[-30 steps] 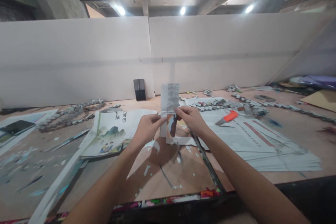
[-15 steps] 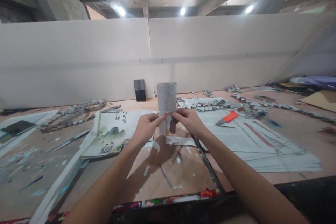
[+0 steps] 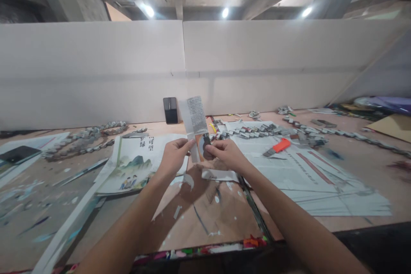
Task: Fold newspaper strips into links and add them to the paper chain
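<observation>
Between my two hands a strip of printed newspaper [image 3: 196, 115] is held up above the table, tilted with its top to the left. A lengthwise crease divides it into a pale left side and a side with small print and an orange picture. My left hand [image 3: 176, 153] pinches its lower left edge between thumb and fingers. On the opposite edge my right hand [image 3: 224, 152] pinches it near the dark part of the picture. Beneath, a narrow white paper strip [image 3: 220, 175] lies on the tabletop.
An orange utility knife [image 3: 278, 147] lies on stacked newspaper sheets [image 3: 321, 180] at right. Folded-paper chains [image 3: 85, 140] lie at left, with another paper chain [image 3: 346, 130] at right. A phone [image 3: 170, 110] leans against the white partition [image 3: 96, 72]; a dark phone [image 3: 19, 154] lies far left.
The newspaper strip has tipped to the left and turned, and now shows more of its printed side. Both hands still pinch it, and the right hand has shifted slightly lower.
</observation>
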{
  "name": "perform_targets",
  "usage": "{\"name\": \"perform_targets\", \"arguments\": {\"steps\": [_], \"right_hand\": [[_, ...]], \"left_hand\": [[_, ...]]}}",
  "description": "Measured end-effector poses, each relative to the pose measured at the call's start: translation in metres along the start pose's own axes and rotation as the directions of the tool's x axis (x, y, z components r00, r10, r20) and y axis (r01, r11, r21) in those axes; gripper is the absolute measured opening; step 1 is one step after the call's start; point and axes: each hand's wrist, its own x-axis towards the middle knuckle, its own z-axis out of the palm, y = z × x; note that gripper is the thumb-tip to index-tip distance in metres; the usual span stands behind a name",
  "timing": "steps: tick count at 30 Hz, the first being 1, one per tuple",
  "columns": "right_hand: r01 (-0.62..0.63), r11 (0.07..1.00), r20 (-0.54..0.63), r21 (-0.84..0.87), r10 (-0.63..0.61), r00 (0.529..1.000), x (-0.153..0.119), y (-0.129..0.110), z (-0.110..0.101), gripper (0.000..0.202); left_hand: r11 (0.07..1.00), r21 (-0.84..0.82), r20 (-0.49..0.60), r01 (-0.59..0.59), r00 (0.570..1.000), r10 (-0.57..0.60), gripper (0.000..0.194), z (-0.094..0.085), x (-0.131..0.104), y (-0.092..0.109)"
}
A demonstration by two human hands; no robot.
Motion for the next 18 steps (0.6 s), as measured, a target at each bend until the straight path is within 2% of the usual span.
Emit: {"name": "perform_targets", "arguments": {"steps": [4,6,8,10,12,15,18], "right_hand": [[0.013,0.998,0.099,-0.06,-0.007,0.995,0.001,0.004,0.001,0.027],[0.004,0.997,0.078,-0.075,0.002,0.997,0.002,0.006,0.002,0.03],[-0.011,0.999,0.001,-0.044,0.011,1.0,0.003,0.009,0.005,0.032],[-0.021,1.0,-0.073,0.02,0.022,0.997,0.004,0.011,0.007,0.031],[-0.03,0.996,-0.099,0.08,0.037,0.994,0.005,0.013,0.01,0.03],[-0.047,0.991,-0.055,0.128,0.054,0.997,0.006,0.015,0.01,0.026],[-0.074,0.993,0.009,0.095,0.073,0.997,0.005,0.015,0.008,0.025]], "left_hand": [[0.997,-0.071,0.008,0.04,0.999,-0.04,0.04,-0.001,0.001,-0.002],[0.994,-0.098,-0.001,0.043,0.999,-0.043,0.039,-0.001,0.002,-0.003],[0.992,-0.109,0.019,0.057,0.998,-0.056,0.039,0.0,0.002,-0.003],[0.993,-0.087,0.094,0.079,0.993,-0.071,0.037,0.003,0.001,-0.003],[0.994,-0.048,0.148,0.096,0.985,-0.088,0.033,0.005,0.0,-0.004],[0.996,0.021,0.122,0.082,0.989,-0.084,0.03,0.005,0.0,-0.007],[0.992,0.119,0.12,0.031,0.992,-0.046,0.03,0.001,0.002,-0.011]]}}
